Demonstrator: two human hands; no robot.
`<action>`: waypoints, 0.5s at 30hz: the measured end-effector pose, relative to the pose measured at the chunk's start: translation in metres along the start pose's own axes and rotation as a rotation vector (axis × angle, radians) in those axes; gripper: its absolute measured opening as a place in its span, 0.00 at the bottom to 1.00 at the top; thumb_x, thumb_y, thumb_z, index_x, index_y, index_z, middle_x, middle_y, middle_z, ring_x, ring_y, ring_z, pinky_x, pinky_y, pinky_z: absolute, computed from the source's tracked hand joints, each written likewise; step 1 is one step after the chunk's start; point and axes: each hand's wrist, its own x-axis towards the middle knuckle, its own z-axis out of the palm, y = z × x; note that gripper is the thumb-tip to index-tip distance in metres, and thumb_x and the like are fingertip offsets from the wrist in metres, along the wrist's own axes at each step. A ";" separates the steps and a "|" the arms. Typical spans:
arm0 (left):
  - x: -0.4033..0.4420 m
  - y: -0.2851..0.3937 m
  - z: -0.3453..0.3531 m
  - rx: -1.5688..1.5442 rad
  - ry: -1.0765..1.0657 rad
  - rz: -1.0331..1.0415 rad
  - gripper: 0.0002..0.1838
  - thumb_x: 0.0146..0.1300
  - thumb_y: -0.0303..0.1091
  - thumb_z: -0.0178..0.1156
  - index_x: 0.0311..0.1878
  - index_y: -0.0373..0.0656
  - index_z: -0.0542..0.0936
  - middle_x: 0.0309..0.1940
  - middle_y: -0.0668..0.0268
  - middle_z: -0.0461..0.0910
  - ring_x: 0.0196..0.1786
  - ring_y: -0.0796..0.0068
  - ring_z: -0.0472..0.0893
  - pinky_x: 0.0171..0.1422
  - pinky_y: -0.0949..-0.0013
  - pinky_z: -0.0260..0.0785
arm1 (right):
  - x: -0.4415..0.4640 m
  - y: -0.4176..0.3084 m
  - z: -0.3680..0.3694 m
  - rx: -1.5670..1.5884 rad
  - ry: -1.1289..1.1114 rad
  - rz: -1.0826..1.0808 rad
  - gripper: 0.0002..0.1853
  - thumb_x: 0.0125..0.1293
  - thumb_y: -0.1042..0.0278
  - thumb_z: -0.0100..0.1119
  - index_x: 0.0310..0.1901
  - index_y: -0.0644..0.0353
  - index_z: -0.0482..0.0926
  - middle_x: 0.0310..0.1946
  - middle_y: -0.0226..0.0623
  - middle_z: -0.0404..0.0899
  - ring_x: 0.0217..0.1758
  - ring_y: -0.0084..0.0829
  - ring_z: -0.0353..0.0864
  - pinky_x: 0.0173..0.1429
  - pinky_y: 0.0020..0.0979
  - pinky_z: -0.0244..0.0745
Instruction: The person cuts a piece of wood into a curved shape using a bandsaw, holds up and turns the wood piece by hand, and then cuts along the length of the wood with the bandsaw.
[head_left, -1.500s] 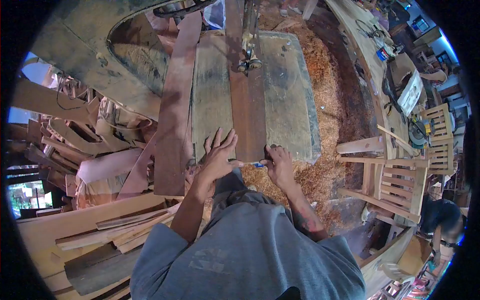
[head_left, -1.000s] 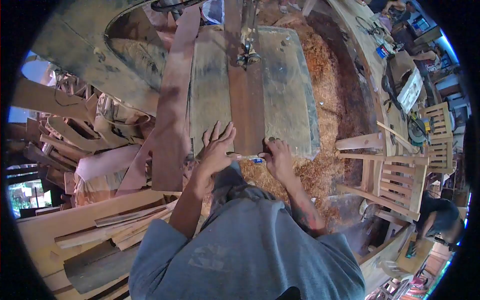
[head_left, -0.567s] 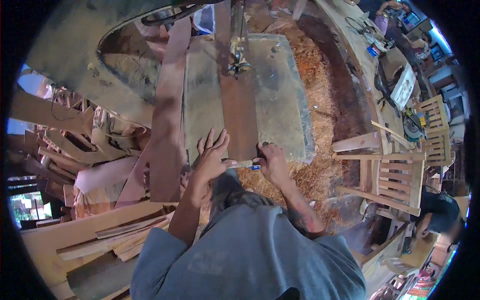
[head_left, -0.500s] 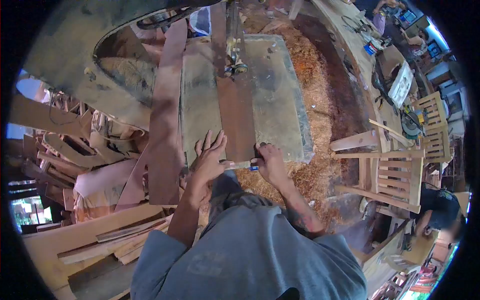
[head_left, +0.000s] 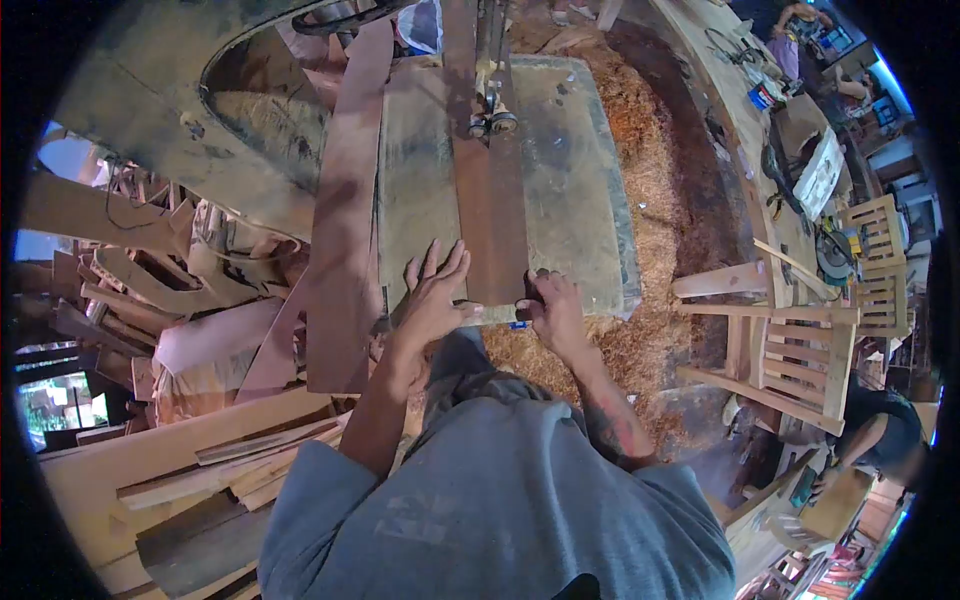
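Observation:
A reddish-brown wooden board (head_left: 492, 225) lies lengthwise on the band saw table (head_left: 575, 200), running under the saw's blade guide (head_left: 493, 122). My left hand (head_left: 437, 300) rests along the board's left edge, its fingers spread on the table and its thumb by the near end. At the near right corner, my right hand (head_left: 557, 315) has its fingers curled against the board and grips it. The blade itself cannot be made out clearly.
A long plank (head_left: 345, 230) lies left of the saw table. Sawdust (head_left: 640, 150) covers the floor to the right. Slatted wooden furniture (head_left: 790, 350) stands at right, near a co-worker (head_left: 885, 430) bent over wood. Offcuts (head_left: 230, 470) are stacked at lower left.
The whole view has shifted slightly, so the saw and board appear further up and right. Both hands keep nearly the same places on the board. The co-worker's arm at right has moved.

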 end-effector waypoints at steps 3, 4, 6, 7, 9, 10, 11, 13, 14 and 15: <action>0.001 0.000 0.000 0.009 0.002 0.004 0.54 0.55 0.51 0.78 0.82 0.40 0.65 0.88 0.63 0.55 0.90 0.50 0.45 0.87 0.36 0.31 | 0.001 -0.001 0.000 -0.010 0.026 -0.018 0.26 0.60 0.74 0.68 0.62 0.63 0.82 0.52 0.47 0.82 0.59 0.52 0.77 0.62 0.50 0.68; 0.001 0.000 0.000 0.003 0.007 0.003 0.54 0.55 0.51 0.78 0.82 0.40 0.65 0.87 0.63 0.56 0.90 0.50 0.45 0.87 0.36 0.31 | 0.001 -0.001 -0.001 -0.002 0.015 -0.005 0.26 0.60 0.74 0.68 0.62 0.63 0.82 0.52 0.46 0.82 0.58 0.52 0.77 0.62 0.50 0.68; 0.002 -0.001 0.001 -0.004 0.012 0.001 0.54 0.55 0.51 0.78 0.82 0.40 0.65 0.87 0.63 0.56 0.90 0.51 0.45 0.87 0.36 0.31 | 0.002 0.001 -0.001 0.005 0.002 0.008 0.26 0.60 0.73 0.69 0.62 0.62 0.82 0.51 0.46 0.82 0.58 0.51 0.77 0.62 0.50 0.68; 0.003 -0.002 0.001 -0.015 0.013 0.005 0.54 0.55 0.51 0.78 0.82 0.40 0.65 0.87 0.63 0.57 0.90 0.51 0.45 0.87 0.37 0.30 | 0.003 0.002 -0.001 -0.017 0.002 -0.005 0.25 0.60 0.72 0.70 0.62 0.62 0.82 0.51 0.46 0.82 0.58 0.51 0.77 0.62 0.50 0.68; 0.003 -0.003 0.001 -0.026 0.013 0.008 0.54 0.55 0.51 0.78 0.83 0.40 0.65 0.87 0.63 0.57 0.90 0.51 0.45 0.87 0.37 0.30 | 0.004 0.002 0.000 -0.038 0.001 -0.017 0.25 0.60 0.71 0.71 0.61 0.62 0.83 0.50 0.45 0.82 0.58 0.51 0.77 0.62 0.50 0.68; 0.003 -0.003 0.002 -0.029 0.020 0.007 0.54 0.55 0.50 0.78 0.82 0.40 0.65 0.87 0.63 0.57 0.90 0.51 0.44 0.87 0.38 0.29 | 0.005 0.002 0.000 -0.040 0.010 -0.018 0.26 0.60 0.70 0.71 0.61 0.62 0.83 0.49 0.45 0.82 0.57 0.51 0.77 0.62 0.50 0.67; 0.004 -0.003 0.002 -0.032 0.028 0.007 0.54 0.55 0.50 0.78 0.82 0.39 0.65 0.87 0.63 0.57 0.90 0.51 0.44 0.87 0.38 0.29 | 0.006 0.001 -0.001 -0.042 0.020 -0.019 0.26 0.61 0.69 0.72 0.62 0.62 0.83 0.49 0.45 0.82 0.56 0.51 0.77 0.62 0.49 0.67; 0.006 -0.003 0.001 -0.032 0.029 0.005 0.54 0.55 0.50 0.78 0.82 0.39 0.66 0.87 0.63 0.57 0.90 0.50 0.44 0.87 0.39 0.29 | 0.009 0.000 -0.002 -0.042 0.013 -0.020 0.26 0.60 0.68 0.73 0.61 0.63 0.83 0.48 0.45 0.82 0.56 0.51 0.77 0.62 0.49 0.67; 0.007 -0.004 0.000 -0.031 0.032 0.003 0.54 0.55 0.50 0.77 0.82 0.39 0.66 0.87 0.62 0.57 0.90 0.50 0.44 0.87 0.39 0.29 | 0.010 -0.001 -0.003 -0.041 0.007 -0.022 0.26 0.60 0.68 0.73 0.61 0.63 0.83 0.48 0.45 0.82 0.56 0.50 0.76 0.62 0.49 0.67; 0.007 -0.003 -0.002 -0.029 0.031 0.004 0.54 0.55 0.50 0.77 0.82 0.39 0.66 0.87 0.62 0.57 0.90 0.50 0.44 0.87 0.39 0.29 | 0.011 -0.002 -0.004 -0.040 0.009 -0.021 0.26 0.60 0.68 0.73 0.61 0.63 0.83 0.48 0.45 0.82 0.56 0.50 0.76 0.62 0.49 0.67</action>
